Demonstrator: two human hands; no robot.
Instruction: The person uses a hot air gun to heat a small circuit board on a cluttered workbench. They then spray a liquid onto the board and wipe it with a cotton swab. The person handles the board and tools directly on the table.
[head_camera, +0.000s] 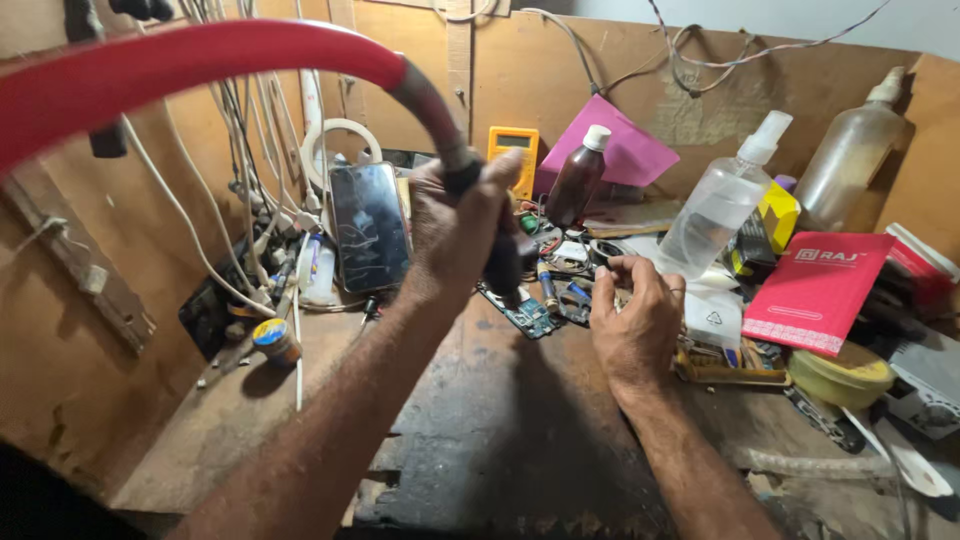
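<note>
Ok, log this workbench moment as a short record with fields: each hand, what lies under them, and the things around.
left hand: gripped around the dark handle of a tool fed by a red hose, nozzle pointing down
right hand: fingers curled above small parts, what they pinch cannot be told
under the tool: a circuit board on the wooden bench
behind: phone, yellow meter, brown bottle
right side: clear spray bottle, red packet

Hose (180, 65): smooth red rubber or plastic, matt. Phone (369, 226): glossy glass, smudged. Bench (500, 430): rough, worn, dark-stained wood. Spray bottle (722, 205): clear plastic. Brown bottle (577, 181): glossy.
</note>
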